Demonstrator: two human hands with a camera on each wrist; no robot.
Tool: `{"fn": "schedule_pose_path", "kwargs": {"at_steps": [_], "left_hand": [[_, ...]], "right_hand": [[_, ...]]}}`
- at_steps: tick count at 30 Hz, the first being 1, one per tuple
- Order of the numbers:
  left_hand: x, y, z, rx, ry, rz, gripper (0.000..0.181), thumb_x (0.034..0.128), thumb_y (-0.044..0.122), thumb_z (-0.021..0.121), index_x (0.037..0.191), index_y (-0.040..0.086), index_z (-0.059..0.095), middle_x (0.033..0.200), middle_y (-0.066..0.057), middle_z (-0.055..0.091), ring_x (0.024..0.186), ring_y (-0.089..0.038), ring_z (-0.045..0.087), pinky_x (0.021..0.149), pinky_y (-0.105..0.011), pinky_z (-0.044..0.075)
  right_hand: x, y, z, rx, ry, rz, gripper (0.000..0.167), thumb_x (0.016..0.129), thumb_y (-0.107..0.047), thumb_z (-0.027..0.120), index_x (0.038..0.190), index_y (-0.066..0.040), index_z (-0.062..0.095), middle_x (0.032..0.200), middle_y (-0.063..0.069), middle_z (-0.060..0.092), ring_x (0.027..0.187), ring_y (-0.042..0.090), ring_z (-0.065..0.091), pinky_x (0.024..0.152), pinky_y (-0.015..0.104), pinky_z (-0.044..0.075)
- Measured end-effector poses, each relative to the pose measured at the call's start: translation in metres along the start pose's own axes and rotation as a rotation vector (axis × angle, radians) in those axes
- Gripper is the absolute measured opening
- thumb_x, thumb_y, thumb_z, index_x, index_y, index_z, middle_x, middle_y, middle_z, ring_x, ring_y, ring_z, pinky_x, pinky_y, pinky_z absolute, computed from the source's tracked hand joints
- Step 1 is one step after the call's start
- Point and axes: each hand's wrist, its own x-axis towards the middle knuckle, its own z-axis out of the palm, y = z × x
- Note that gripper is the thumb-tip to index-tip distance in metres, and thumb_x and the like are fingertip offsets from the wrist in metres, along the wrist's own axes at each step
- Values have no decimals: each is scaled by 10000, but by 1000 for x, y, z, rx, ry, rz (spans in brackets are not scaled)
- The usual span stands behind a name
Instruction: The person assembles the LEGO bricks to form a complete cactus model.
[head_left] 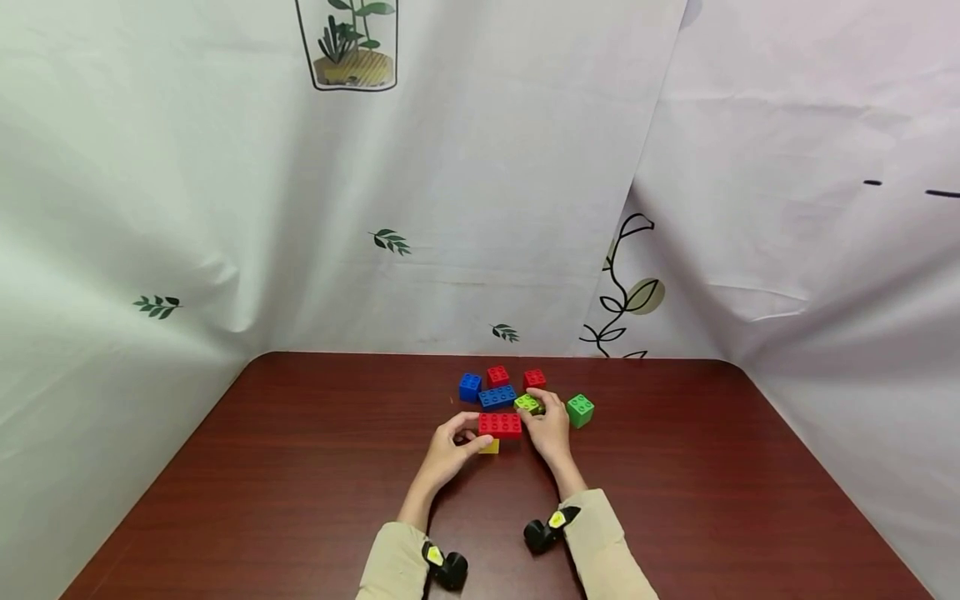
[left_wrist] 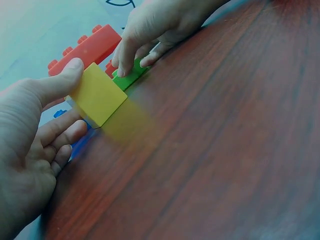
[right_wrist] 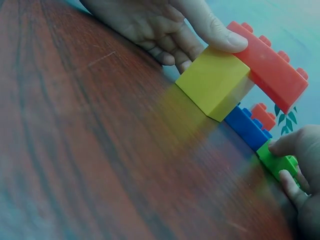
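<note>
1. Head view: on the dark tabletop [head_left: 315, 475], our left hand [head_left: 445, 452] grips a red brick [head_left: 499, 426] set on a yellow block [head_left: 490, 447]. At 2 o'clock from the red brick, our right hand [head_left: 551, 427] pinches a lime-green brick [head_left: 527, 402]. A long blue brick [head_left: 497, 398] lies at 12 o'clock of the red one, a small blue block [head_left: 469, 387] at 11; a green block [head_left: 581, 410] stands at 3 o'clock from the lime-green brick.

2. Left wrist view: the left thumb [left_wrist: 56, 83] lies by the red-yellow joint; lime-green sits at 2 o'clock of yellow. We cannot tell whether yellow bears fully on the tabletop. Our judgement: hold the pair level and unhurried, with the left grip firm at the joint.

3. Right wrist view: red overhangs yellow toward 3 o'clock, with a gap below. Right fingertips touch lime-green, at 5 o'clock of yellow. We judge a low pinch on its sides best, studs left free. Any pressing should go directly over yellow; force on the overhang could lever red loose.
</note>
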Motion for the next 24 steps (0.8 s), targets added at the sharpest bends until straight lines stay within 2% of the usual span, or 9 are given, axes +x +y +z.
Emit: {"fn": "schedule_pose_path", "kwargs": {"at_steps": [5, 9, 16, 24], "left_hand": [[1, -1, 1, -6, 13, 9, 279, 860, 28, 706, 1130, -17, 657, 1031, -230, 688, 789, -130, 538, 655, -178, 448], [-1, 1, 2, -3, 13, 4, 280, 865, 35, 702, 1135, -25, 654, 1035, -234, 686, 790, -146, 543, 642, -178, 456], [16, -39, 6, 21, 48, -1, 307, 854, 88, 732, 1146, 23, 663, 1043, -190, 698, 785, -113, 536, 648, -179, 455], [16, -36, 7, 42, 56, -4, 311, 870, 45, 702, 1167, -23, 640, 1042, -228, 683, 781, -139, 537, 624, -181, 454]], "right_hand": [[-1, -1, -1, 13, -16, 30, 352, 860, -20, 700, 1206, -19, 639, 1181, 196, 601, 879, 323, 651, 777, 411, 572], [-2, 0, -1, 1, -41, 41, 369, 864, -15, 690, 1227, -10, 624, 1224, 199, 578, 866, 291, 624, 742, 364, 565], [0, 3, 1, -38, -51, 24, 394, 846, -6, 710, 1225, 47, 618, 1293, 224, 541, 861, 299, 649, 750, 385, 578], [2, 2, 0, -44, -46, 22, 366, 839, 14, 711, 1194, 62, 637, 1276, 212, 554, 1046, 349, 593, 812, 430, 571]]}}
